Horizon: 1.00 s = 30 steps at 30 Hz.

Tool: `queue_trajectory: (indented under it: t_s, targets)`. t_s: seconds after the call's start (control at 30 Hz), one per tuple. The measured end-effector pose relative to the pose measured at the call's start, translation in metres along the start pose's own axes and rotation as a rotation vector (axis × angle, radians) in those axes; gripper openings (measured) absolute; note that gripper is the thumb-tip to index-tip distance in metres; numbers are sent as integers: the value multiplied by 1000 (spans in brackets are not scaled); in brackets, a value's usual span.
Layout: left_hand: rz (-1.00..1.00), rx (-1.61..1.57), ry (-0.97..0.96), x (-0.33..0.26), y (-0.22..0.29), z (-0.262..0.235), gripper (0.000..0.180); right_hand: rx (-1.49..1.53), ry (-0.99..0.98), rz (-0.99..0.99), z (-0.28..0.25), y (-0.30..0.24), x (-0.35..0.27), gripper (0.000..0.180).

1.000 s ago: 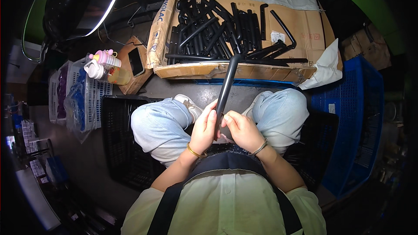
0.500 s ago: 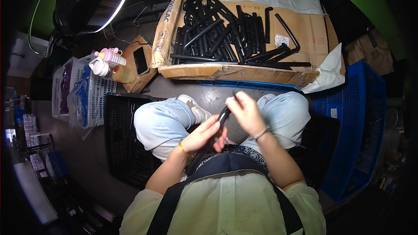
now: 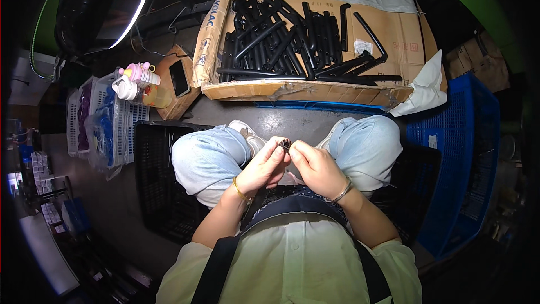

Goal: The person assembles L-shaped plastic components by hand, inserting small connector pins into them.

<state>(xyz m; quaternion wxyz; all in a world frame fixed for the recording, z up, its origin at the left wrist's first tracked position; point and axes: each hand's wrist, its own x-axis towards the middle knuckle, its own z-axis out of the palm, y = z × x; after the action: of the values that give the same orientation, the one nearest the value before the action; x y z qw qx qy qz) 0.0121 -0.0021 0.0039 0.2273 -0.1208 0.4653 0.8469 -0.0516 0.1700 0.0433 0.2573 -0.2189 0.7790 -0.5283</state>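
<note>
In front of my lap, my left hand [image 3: 263,166] is closed round a black tube [image 3: 285,144]. Only its dark end shows above the fingers, and the rest is hidden by my hands. My right hand [image 3: 317,169] meets the left there, fingers pinched together against that end. Whatever lies between the right fingertips is too small to make out. Beyond my knees, many similar black tubes [image 3: 260,41], some bent at one end, lie heaped in an opened cardboard box [image 3: 337,91].
Left of the box, a phone [image 3: 180,79] lies on a wooden stool [image 3: 167,68] beside a pink-and-white bottle [image 3: 139,85]. White baskets [image 3: 140,114] stand further left. A black crate [image 3: 160,191] is by my left knee, blue crates [image 3: 436,135] on the right. A lamp [image 3: 95,14] hangs at upper left.
My right hand has come down and closer to my left hand. The tube, earlier seen slanting along my left palm to my lap, now shows only its end.
</note>
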Motion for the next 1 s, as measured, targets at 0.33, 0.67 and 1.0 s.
queue_trajectory:
  t_s: [0.33,0.67,1.0]
  targets:
    - [-38,111,3,-2,4,0,25,38,-62,11,-3,3,0,22]
    - [-35,151,-6,-2,4,3,25,117,-137,87,-11,2,-2,26]
    - [-17,258,9,1,-2,-5,23,66,-139,76,-10,7,-2,25]
